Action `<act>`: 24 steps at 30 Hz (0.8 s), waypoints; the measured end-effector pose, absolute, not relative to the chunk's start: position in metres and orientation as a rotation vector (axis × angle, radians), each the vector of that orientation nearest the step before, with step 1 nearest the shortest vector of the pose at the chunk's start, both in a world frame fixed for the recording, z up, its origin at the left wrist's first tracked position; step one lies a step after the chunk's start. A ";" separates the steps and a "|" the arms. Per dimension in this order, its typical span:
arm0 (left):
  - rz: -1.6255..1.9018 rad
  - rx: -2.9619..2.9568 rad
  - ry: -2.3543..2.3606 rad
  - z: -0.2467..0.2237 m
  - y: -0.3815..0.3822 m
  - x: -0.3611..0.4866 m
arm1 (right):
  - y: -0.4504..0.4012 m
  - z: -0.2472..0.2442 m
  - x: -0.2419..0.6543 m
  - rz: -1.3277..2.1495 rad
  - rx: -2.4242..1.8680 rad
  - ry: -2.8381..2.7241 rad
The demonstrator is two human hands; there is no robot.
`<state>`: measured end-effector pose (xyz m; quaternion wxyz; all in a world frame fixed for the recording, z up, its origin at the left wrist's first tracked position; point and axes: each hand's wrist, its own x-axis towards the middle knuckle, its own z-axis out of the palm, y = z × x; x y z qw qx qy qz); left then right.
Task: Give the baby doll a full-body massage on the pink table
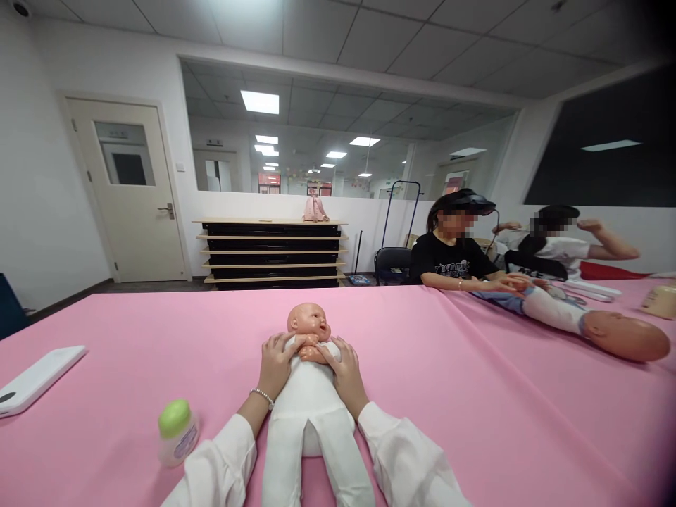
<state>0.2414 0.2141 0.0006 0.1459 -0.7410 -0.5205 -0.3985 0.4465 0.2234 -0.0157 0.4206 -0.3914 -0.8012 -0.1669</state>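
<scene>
A baby doll (303, 394) in a white cloth suit lies on its back before me, its head pointing away and turned to the right. Its two bare hands are folded together over its chest. My left hand (275, 360) curves round the doll's left-side arm in view, with the thumb on the doll's hands. On the opposite side my right hand (346, 366) holds the other arm in the same way, thumb touching the folded hands. A jar with a green lid (177, 431) stands to the left of my left forearm.
A pink cloth (422, 422) covers the table. A white device (39, 380) lies at its left edge. At the right a co-worker (448, 246) wearing a headset handles another doll (560, 313); a second person (560, 239) sits beyond. A tan bottle (660, 301) lies at far right.
</scene>
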 end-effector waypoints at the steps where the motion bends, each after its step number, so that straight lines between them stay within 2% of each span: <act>1: -1.149 -2.131 -1.494 0.001 0.214 0.242 | 0.223 -0.016 0.447 -0.414 -0.991 -2.005; 7: -1.153 -2.153 -1.508 0.000 0.215 0.242 | 0.223 -0.014 0.447 -0.369 -0.990 -1.994; 12: -1.245 -2.133 -1.549 0.000 0.215 0.242 | 0.225 -0.015 0.446 -0.187 -0.975 -1.914; 18: -1.681 -1.829 -1.758 -0.007 0.222 0.241 | 0.240 -0.021 0.452 0.226 -1.089 -1.346; 24: -2.186 -1.376 -2.000 -0.017 0.235 0.231 | 0.258 -0.018 0.470 0.208 -1.262 -0.911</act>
